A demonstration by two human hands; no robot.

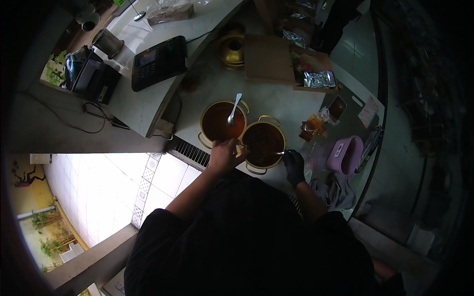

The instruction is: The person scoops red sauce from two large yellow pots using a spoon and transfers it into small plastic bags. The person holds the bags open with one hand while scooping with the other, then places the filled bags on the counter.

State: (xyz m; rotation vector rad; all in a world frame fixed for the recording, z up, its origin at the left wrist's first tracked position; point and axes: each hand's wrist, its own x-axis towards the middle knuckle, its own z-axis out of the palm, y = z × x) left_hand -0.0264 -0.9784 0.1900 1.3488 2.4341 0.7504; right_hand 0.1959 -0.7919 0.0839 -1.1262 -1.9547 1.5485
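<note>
Two gold-coloured pots stand side by side before me. The left pot [204,119] holds a red-orange liquid, and a metal spoon [234,110] leans in it. Darker reddish-brown liquid fills the right pot [284,137]. My bare left hand [223,155] is at the near rims of both pots, pinching a small crumpled piece [241,149], perhaps a plastic bag. In a black glove, my right hand [295,167] grips a metal utensil's handle [279,152] at the right pot's right rim. The utensil's far end is hidden in the dark liquid.
Right of the pots are sauce-filled plastic bags [313,127], a brown-filled container [337,107], a pink tub [345,155] and a grey cloth [335,192]. Behind stands an open cardboard box [269,59] with foil-wrapped food [319,79]. A black terminal [160,63] sits on the raised counter at left.
</note>
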